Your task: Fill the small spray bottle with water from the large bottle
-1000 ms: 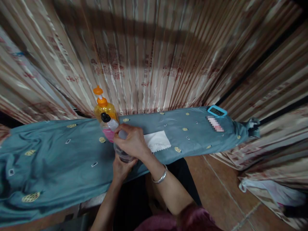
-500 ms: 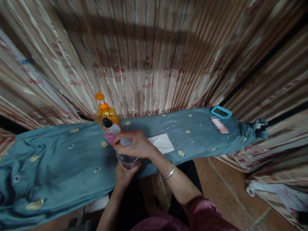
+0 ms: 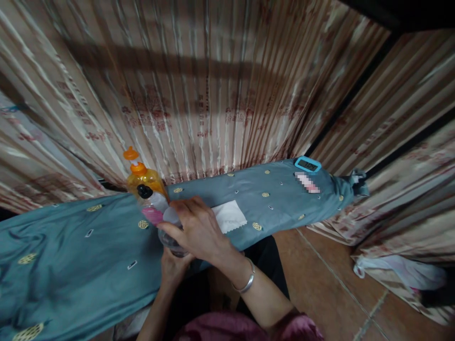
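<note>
My left hand [image 3: 174,269] is wrapped round the lower part of a clear, rounded bottle [image 3: 168,240], low at the near edge of the cloth. From above, my right hand [image 3: 199,228] has its thumb and fingers closed round the bottle's pale, translucent cap [image 3: 171,216]. My right hand and wrist hide part of the bottle. Just beyond it stands a smaller bottle with a black top and pink label [image 3: 152,214]. Behind that is a yellow pump bottle [image 3: 144,176] with an orange head.
A white tissue [image 3: 230,217] lies right of my hands on the teal patterned cloth [image 3: 103,255]. Farther right are a blue-framed digital clock [image 3: 307,165] and a pixelated item [image 3: 307,182]. Striped curtains [image 3: 185,104] hang close behind and to the right.
The view has shifted, moving the scene left. My right hand has turned on the cap, its back now more upward and its fingers reaching over the far side. My left hand keeps its hold.
</note>
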The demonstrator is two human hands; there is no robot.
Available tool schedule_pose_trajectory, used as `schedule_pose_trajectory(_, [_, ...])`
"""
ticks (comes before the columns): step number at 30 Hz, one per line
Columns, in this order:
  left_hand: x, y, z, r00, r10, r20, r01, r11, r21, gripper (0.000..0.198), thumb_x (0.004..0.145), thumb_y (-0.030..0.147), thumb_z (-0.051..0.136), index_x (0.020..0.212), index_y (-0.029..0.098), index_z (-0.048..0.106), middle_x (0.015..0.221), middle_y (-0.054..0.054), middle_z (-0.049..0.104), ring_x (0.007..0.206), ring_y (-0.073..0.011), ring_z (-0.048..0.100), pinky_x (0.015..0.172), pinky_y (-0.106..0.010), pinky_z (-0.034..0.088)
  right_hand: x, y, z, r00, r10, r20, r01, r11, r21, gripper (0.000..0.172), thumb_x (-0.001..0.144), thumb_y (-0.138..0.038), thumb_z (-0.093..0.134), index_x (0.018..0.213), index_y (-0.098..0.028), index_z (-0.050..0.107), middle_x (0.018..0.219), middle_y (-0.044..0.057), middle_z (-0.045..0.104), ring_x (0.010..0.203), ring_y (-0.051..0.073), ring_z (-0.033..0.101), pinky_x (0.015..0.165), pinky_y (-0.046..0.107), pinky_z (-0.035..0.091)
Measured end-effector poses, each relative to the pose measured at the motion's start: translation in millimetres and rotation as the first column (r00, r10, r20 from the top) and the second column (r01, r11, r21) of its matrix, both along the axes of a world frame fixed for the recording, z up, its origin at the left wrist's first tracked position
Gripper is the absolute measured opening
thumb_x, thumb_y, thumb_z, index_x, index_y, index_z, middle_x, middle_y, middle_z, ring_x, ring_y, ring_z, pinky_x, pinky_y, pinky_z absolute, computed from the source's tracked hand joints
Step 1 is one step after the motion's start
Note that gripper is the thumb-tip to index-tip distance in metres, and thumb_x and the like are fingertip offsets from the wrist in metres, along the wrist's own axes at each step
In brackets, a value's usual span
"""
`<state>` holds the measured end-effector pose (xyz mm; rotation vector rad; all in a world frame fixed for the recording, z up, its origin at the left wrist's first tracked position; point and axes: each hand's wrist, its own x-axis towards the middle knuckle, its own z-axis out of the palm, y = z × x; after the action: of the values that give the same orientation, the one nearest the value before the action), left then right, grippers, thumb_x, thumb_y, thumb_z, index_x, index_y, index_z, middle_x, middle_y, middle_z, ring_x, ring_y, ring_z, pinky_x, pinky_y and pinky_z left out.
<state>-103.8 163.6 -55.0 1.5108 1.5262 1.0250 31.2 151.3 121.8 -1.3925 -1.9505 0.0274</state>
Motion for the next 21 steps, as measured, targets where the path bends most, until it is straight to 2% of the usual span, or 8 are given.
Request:
schedule_pose_trajectory(3, [2.9, -0.7, 3.5, 0.998, 0.027, 0.065, -0.026, 1.0, -0.018, 0.066, 0.05, 0.046, 0.085, 0.105, 0.015, 0.065, 0.091, -0.014, 0.08, 0.085, -0.0361, 0.078, 0.07, -0.043, 0.064, -0.1, -1.1, 0.4, 0.999, 0.012, 0.051, -0.012, 1.0, 0.012, 0.047, 0.105, -0.048, 0.052, 0.118, -0.006, 0.07, 0.11, 0.014, 0.081, 0.101, 0.03, 0.07, 0.097, 0.039, 0.054])
schedule_pose_trajectory(7, [6.9, -2.0, 10.0, 0.995, 0.056, 0.077, -0.051, 0.997, -0.06, 0.087, 0.049, 0.045, 0.086, 0.125, 0.014, 0.057, 0.11, -0.017, 0.078, 0.098, -0.0379, 0.077, 0.085, -0.049, 0.064, 3.6, -4.4, 7.4, 0.991, 0.048, 0.126, -0.048, 0.999, -0.006, 0.043, 0.104, -0.042, 0.056, 0.127, -0.006, 0.066, 0.116, 0.012, 0.08, 0.108, 0.029, 0.069, 0.1, 0.036, 0.053])
schedule_pose_trajectory(10, [8.1, -2.4, 12.5, 0.997, 0.046, 0.067, -0.042, 0.997, -0.057, 0.094, 0.051, 0.045, 0.085, 0.133, 0.014, 0.052, 0.124, -0.021, 0.074, 0.111, -0.0402, 0.074, 0.093, -0.052, 0.062, 3.1, -8.1, 17.5, 0.986, 0.004, 0.166, -0.003, 1.0, -0.01, 0.065, 0.101, -0.051, 0.058, 0.141, -0.001, 0.054, 0.117, 0.017, 0.078, 0.109, 0.033, 0.067, 0.095, 0.041, 0.056])
schedule_pose_trajectory(12, [8.2, -2.2, 12.0, 0.997, 0.04, 0.072, -0.037, 0.998, -0.048, 0.093, 0.052, 0.043, 0.086, 0.134, 0.015, 0.052, 0.128, -0.021, 0.073, 0.114, -0.0397, 0.073, 0.095, -0.051, 0.061, 0.9, -9.5, 24.0, 0.978, -0.027, 0.206, 0.03, 1.0, -0.01, 0.069, 0.102, -0.059, 0.049, 0.138, -0.001, 0.055, 0.11, 0.018, 0.077, 0.106, 0.035, 0.068, 0.088, 0.043, 0.058])
schedule_pose_trajectory(14, [8.3, -1.7, 10.1, 0.996, 0.051, 0.075, -0.047, 0.997, -0.055, 0.09, 0.052, 0.041, 0.088, 0.131, 0.015, 0.054, 0.122, -0.019, 0.075, 0.11, -0.0392, 0.075, 0.092, -0.05, 0.063, -1.3, -9.2, 28.9, 0.965, -0.03, 0.262, 0.037, 0.999, -0.021, 0.056, 0.105, -0.055, 0.045, 0.119, -0.005, 0.066, 0.099, 0.018, 0.077, 0.1, 0.035, 0.069, 0.079, 0.042, 0.058])
schedule_pose_trajectory(16, [8.7, -1.4, 7.7, 0.994, 0.071, 0.082, -0.066, 0.996, -0.063, 0.088, 0.051, 0.041, 0.089, 0.128, 0.015, 0.056, 0.111, -0.017, 0.078, 0.101, -0.0392, 0.077, 0.085, -0.05, 0.064, -2.0, -7.8, 32.3, 0.949, 0.006, 0.316, 0.007, 0.999, -0.039, 0.04, 0.107, -0.042, 0.048, 0.102, -0.008, 0.07, 0.093, 0.017, 0.076, 0.095, 0.035, 0.07, 0.074, 0.04, 0.057])
schedule_pose_trajectory(19, [9.6, -1.6, 5.3, 0.991, 0.063, 0.117, -0.058, 0.997, -0.043, 0.085, 0.051, 0.043, 0.089, 0.125, 0.015, 0.057, 0.101, -0.015, 0.079, 0.092, -0.0374, 0.077, 0.078, -0.048, 0.064, 2.2, -5.5, 37.4, 0.917, 0.114, 0.382, -0.09, 0.993, -0.08, 0.027, 0.107, -0.025, 0.048, 0.101, -0.011, 0.069, 0.098, 0.015, 0.077, 0.095, 0.032, 0.069, 0.084, 0.04, 0.055])
schedule_pose_trajectory(21, [10.1, -2.6, 5.1, 0.991, 0.05, 0.124, -0.048, 0.999, -0.016, 0.081, 0.053, 0.044, 0.089, 0.122, 0.015, 0.057, 0.103, -0.014, 0.078, 0.093, -0.0356, 0.077, 0.08, -0.047, 0.064, 7.5, -4.8, 42.1, 0.89, 0.192, 0.414, -0.149, 0.98, -0.135, 0.022, 0.106, -0.019, 0.048, 0.106, -0.012, 0.069, 0.103, 0.012, 0.077, 0.099, 0.029, 0.068, 0.093, 0.038, 0.053])
